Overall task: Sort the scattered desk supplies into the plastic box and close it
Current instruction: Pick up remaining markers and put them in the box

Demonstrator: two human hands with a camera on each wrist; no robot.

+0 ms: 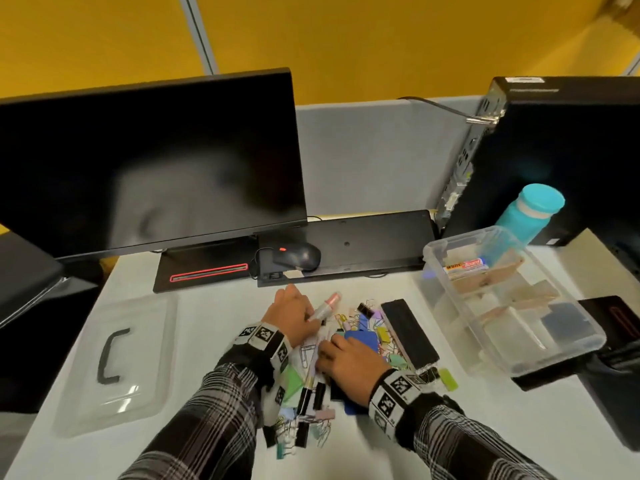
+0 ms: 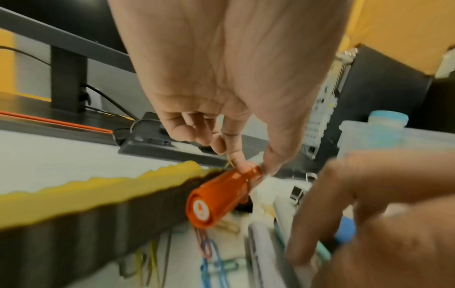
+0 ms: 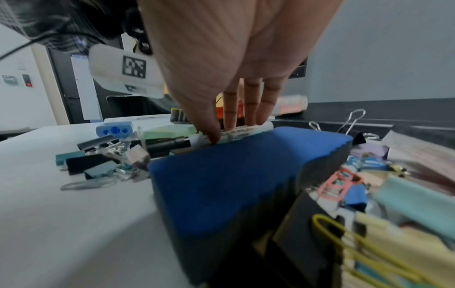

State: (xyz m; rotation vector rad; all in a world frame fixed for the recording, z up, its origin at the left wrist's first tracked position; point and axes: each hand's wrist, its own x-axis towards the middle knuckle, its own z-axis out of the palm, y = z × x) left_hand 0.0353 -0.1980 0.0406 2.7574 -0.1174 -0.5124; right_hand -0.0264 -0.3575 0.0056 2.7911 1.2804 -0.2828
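Note:
A heap of desk supplies lies in front of me: binder clips [image 1: 369, 311], paper clips, a blue eraser [image 1: 362, 339] and a long black board eraser [image 1: 410, 329]. My left hand [image 1: 308, 317] pinches an orange-capped marker [image 1: 325, 306] by its barrel, seen close in the left wrist view as the marker [image 2: 221, 194] under the fingertips of the left hand [image 2: 248, 165]. My right hand [image 1: 327, 355] grips a white pen [image 1: 313, 362]; in the right wrist view thumb and fingers of the right hand [image 3: 236, 128] pinch the pen [image 3: 236, 133] behind the blue eraser [image 3: 246, 165]. The open plastic box [image 1: 433, 252] stands at the right.
The clear lid [image 1: 145, 386] with a black handle lies at the left. A monitor [image 1: 149, 161], keyboard [image 1: 363, 240] and mouse [image 1: 298, 256] stand behind the heap. A computer tower [image 1: 554, 150] and a teal bottle [image 1: 530, 209] stand behind the box.

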